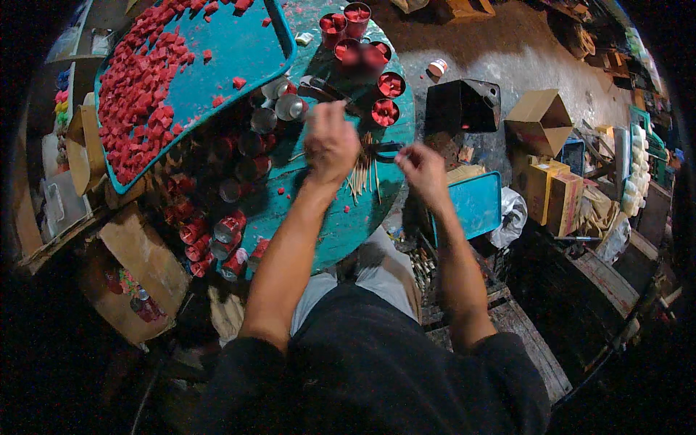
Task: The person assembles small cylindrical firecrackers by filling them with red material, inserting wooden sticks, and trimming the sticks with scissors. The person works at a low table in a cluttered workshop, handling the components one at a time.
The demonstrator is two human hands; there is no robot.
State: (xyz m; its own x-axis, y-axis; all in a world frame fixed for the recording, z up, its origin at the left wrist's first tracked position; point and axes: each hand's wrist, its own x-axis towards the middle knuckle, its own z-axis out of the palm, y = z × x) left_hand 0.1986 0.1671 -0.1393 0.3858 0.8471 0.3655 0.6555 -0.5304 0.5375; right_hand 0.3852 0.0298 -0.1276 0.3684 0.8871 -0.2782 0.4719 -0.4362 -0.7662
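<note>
My left hand (331, 141) is over the table, blurred, its fingers stretched away from me and holding nothing that I can see. Just beyond it lies a flat metal piece (323, 88). To the right, my right hand (424, 171) is pinched closed near the table's edge; anything between its fingertips is too small to make out. A dark, band-like object (386, 147) lies beside those fingertips. Thin wooden sticks (362, 178) are spread on the green table (319, 239) between my hands. Open cans filled with red chunks (391, 85) stand beyond them.
A blue-green tray (286, 51) heaped with red cubes (138, 116) stands far left. Silver-bottomed cans (290, 107) and red cans (228, 226) crowd the table's left side. To the right are a black container (464, 106), cardboard boxes (544, 119) and a blue tray (478, 206).
</note>
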